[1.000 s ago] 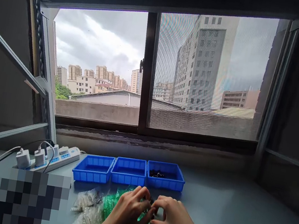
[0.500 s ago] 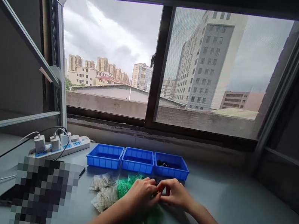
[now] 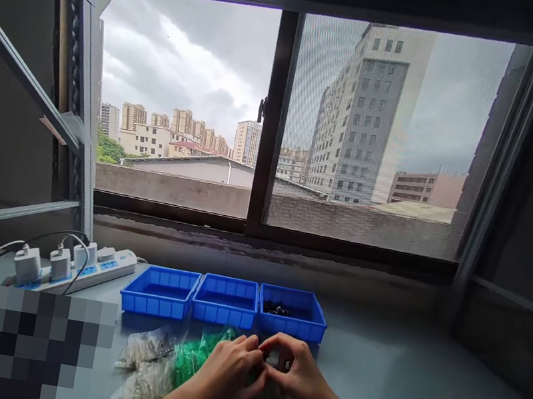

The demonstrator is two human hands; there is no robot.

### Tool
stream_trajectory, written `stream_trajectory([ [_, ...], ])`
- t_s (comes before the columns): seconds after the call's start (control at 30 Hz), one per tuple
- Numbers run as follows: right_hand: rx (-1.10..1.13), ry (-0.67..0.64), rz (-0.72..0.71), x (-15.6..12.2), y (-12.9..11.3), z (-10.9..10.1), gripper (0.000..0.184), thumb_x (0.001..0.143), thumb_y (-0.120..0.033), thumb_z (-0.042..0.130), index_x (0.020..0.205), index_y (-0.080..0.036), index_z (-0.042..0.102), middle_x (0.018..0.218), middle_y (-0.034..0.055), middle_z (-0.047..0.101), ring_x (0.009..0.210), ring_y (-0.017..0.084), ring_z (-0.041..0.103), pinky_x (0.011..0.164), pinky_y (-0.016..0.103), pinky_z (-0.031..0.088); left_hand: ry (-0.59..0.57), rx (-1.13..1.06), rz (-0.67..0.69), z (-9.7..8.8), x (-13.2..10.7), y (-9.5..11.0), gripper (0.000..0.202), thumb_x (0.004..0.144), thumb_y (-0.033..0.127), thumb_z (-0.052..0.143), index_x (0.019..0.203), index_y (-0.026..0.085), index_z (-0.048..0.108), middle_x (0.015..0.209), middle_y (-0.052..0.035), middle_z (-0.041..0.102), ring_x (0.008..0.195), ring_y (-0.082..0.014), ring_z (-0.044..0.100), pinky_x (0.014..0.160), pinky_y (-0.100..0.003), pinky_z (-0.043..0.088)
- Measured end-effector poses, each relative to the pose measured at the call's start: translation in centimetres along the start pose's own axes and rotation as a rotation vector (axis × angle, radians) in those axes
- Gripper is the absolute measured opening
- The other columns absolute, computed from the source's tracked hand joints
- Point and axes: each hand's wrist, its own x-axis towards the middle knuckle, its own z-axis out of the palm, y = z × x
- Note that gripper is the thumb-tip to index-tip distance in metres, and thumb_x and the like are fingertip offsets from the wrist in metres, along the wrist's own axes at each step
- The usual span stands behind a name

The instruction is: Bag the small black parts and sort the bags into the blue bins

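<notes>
My left hand (image 3: 233, 373) is closed above a green plastic bag (image 3: 196, 353), its fingertips meeting those of my right hand (image 3: 295, 369). The thumb and index finger of the right hand curve into a pinch. Whatever the fingers of both hands hold is too small and hidden to make out. Clear bags of pale small pieces (image 3: 145, 376) lie left of the green bag. Just beyond the hands, the right blue bin (image 3: 291, 328) contains some small dark parts (image 3: 276, 308).
Two more blue bins, the middle one (image 3: 222, 315) and the left one (image 3: 156, 305), stand in the same row. A power strip (image 3: 98, 272) with white plugs and cables lies at the left. Behind the table is a window (image 3: 266, 159) between metal posts.
The view has shifted, so the bins and bags appear further left and lower. Both hands stay together at the fingertips, with the right thumb and index finger still in a pinch.
</notes>
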Motion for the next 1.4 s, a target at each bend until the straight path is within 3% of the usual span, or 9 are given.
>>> stream_trajectory([
  [0.23, 0.372, 0.107, 0.173, 0.0, 1.7, 0.2, 0.042, 0.059, -0.054, 0.071, 0.082, -0.019, 0.067, 0.073, 0.0023, 0.068, 0.041, 0.009, 0.05, 0.034, 0.02, 0.038, 0.119, -0.132, -0.04, 0.2, 0.0, 0.1, 0.008, 0.081, 0.024, 0.055, 0.078, 0.018, 0.059, 0.084, 0.0, 0.059, 0.072, -0.0122, 0.059, 0.063, -0.021, 0.046],
  [0.33, 0.464, 0.071, 0.285, -0.6, 1.3, 0.3, 0.052, 0.052, -0.06, 0.074, 0.082, -0.019, 0.065, 0.059, -0.002, 0.06, 0.036, 0.007, 0.042, 0.031, 0.02, 0.036, 0.118, -0.118, -0.029, 0.4, -0.1, 0.1, 0.015, 0.087, 0.032, 0.052, 0.084, 0.019, 0.059, 0.09, -0.0007, 0.059, 0.075, -0.0128, 0.06, 0.063, -0.022, 0.047],
  [0.5, 0.505, 0.105, 0.346, -1.0, 0.9, 0.0, 0.058, 0.044, -0.062, 0.077, 0.081, -0.019, 0.065, 0.072, 0.0011, 0.063, 0.037, 0.004, 0.036, 0.03, 0.02, 0.031, 0.14, -0.09, -0.085, 0.7, -0.1, 0.2, 0.017, 0.089, 0.035, 0.05, 0.092, 0.019, 0.058, 0.094, -0.0025, 0.058, 0.079, -0.0154, 0.061, 0.063, -0.024, 0.048],
  [0.73, 0.521, 0.005, 0.354, -0.8, 0.7, 0.1, 0.06, 0.042, -0.062, 0.078, 0.082, -0.019, 0.067, 0.052, -0.0036, 0.055, 0.038, 0.005, 0.035, 0.034, 0.019, 0.029, 0.183, -0.106, -0.036, 0.4, -0.4, 0.4, 0.018, 0.093, 0.033, 0.044, 0.104, 0.022, 0.054, 0.103, -0.0026, 0.058, 0.089, -0.0159, 0.062, 0.068, -0.024, 0.049],
  [0.9, 0.467, -0.064, 0.323, -1.0, -0.1, -0.1, 0.054, 0.048, -0.059, 0.076, 0.084, -0.019, 0.068, 0.063, -0.0013, 0.062, 0.042, 0.005, 0.038, 0.038, 0.02, 0.031, 0.13, -0.143, -0.018, 0.3, -0.3, 0.4, 0.017, 0.093, 0.029, 0.041, 0.104, 0.02, 0.05, 0.106, -0.0033, 0.056, 0.081, -0.015, 0.062, 0.064, -0.025, 0.049],
  [1.4, 0.555, -0.15, 0.25, -0.6, 1.2, -0.2, 0.049, 0.058, -0.052, 0.077, 0.093, -0.018, 0.071, 0.074, 0.0025, 0.067, 0.05, 0.006, 0.041, 0.045, 0.02, 0.03, 0.239, -0.174, -0.005, 0.6, -0.3, 0.1, 0.005, 0.091, 0.021, 0.044, 0.096, 0.021, 0.046, 0.099, -0.0011, 0.056, 0.074, -0.0122, 0.06, 0.061, -0.022, 0.046],
])
